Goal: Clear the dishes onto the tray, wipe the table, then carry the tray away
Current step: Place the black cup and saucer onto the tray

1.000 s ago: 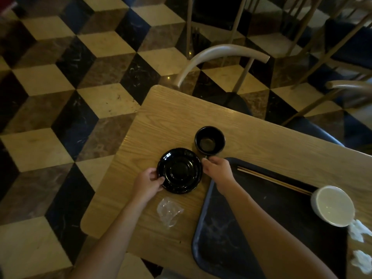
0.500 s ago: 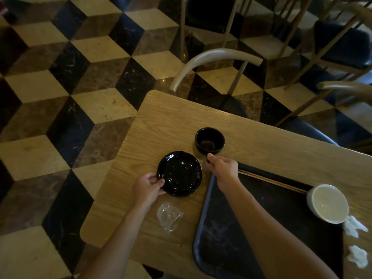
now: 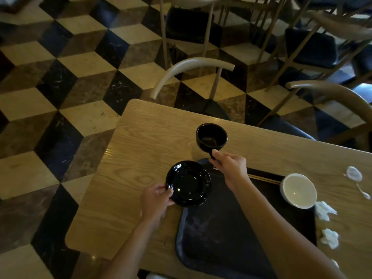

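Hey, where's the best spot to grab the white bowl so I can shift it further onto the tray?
Grip the white bowl by its rim, from above on its near-left side. It stands upright and open at the far right corner of the tray, so the rim is free all round. The chopsticks lie against its far-left side, and crumpled tissues sit to its right; the near-left is likely clearest.

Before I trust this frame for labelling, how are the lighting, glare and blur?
Head view: dim, warm light; the black cup and black saucer keep only small glints, so their detail is lost; the dark tray is murky; wide-angle bending curves the table edge; chairs at top right are smeared; both hands are fairly sharp.
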Action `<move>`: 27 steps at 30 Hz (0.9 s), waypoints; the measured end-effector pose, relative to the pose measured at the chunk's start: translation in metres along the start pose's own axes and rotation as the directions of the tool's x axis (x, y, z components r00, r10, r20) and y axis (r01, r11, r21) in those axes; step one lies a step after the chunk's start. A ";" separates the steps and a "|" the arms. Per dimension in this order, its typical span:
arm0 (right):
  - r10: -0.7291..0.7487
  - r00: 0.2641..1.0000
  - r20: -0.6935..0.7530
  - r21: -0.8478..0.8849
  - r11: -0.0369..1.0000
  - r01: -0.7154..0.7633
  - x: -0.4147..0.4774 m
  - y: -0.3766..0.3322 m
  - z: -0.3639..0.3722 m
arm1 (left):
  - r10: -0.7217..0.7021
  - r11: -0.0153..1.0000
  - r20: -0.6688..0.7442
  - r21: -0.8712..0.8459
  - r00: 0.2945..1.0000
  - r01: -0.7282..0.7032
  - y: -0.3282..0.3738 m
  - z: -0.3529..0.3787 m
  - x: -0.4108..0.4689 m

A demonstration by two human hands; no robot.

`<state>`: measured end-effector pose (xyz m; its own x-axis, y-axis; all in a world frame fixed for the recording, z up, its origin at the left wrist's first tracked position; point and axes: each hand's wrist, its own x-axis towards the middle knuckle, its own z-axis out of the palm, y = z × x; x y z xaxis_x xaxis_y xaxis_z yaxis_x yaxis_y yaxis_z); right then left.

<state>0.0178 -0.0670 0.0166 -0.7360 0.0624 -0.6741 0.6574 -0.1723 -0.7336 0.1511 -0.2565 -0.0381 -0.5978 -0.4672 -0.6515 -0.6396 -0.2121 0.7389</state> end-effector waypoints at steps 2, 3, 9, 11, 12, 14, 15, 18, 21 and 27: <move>-0.019 1.000 -0.018 -0.002 1.000 0.019 -0.004 -0.003 -0.015 | -0.010 1.000 0.007 0.003 1.000 0.010 -0.005 0.016 -0.011; -0.029 0.999 -0.026 -0.002 1.000 0.029 -0.005 -0.004 -0.023 | -0.015 1.000 0.013 0.005 1.000 0.015 -0.008 0.024 -0.016; -0.035 0.998 -0.048 0.025 0.999 0.036 -0.014 0.001 -0.061 | -0.051 0.999 -0.011 0.016 0.999 0.051 -0.026 0.057 -0.027; -0.021 0.998 -0.060 0.040 0.999 0.024 -0.016 0.006 -0.075 | -0.076 0.997 -0.027 0.004 0.997 0.076 -0.032 0.067 -0.027; -0.013 0.998 -0.066 0.044 0.999 0.016 -0.017 0.009 -0.081 | -0.086 0.996 -0.033 0.004 0.996 0.086 -0.035 0.071 -0.027; -0.003 0.997 -0.071 0.043 0.999 0.006 -0.020 0.015 -0.091 | -0.088 0.996 -0.053 0.000 0.995 0.088 -0.041 0.076 -0.026; -0.002 0.997 -0.071 0.050 0.999 0.006 -0.022 0.019 -0.095 | -0.082 0.997 -0.065 -0.015 0.995 0.081 -0.044 0.078 -0.026; 0.001 0.998 -0.069 0.067 0.998 0.004 -0.029 0.033 -0.106 | -0.129 0.986 -0.064 -0.113 0.990 0.122 -0.046 0.082 -0.029; 0.012 0.999 -0.035 0.073 0.997 -0.010 -0.035 0.048 -0.113 | -0.205 0.963 -0.024 -0.186 0.978 0.197 -0.047 0.086 -0.035; 0.031 0.999 0.021 0.076 0.997 -0.033 -0.044 0.075 -0.114 | -0.305 0.922 -0.010 -0.251 0.952 0.293 -0.058 0.091 -0.046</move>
<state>0.1186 0.0292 -0.0186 -0.7182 0.0367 -0.6949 0.6669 -0.2485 -0.7025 0.1714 -0.1448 -0.0663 -0.3689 -0.3890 -0.8442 -0.6436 -0.5484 0.5339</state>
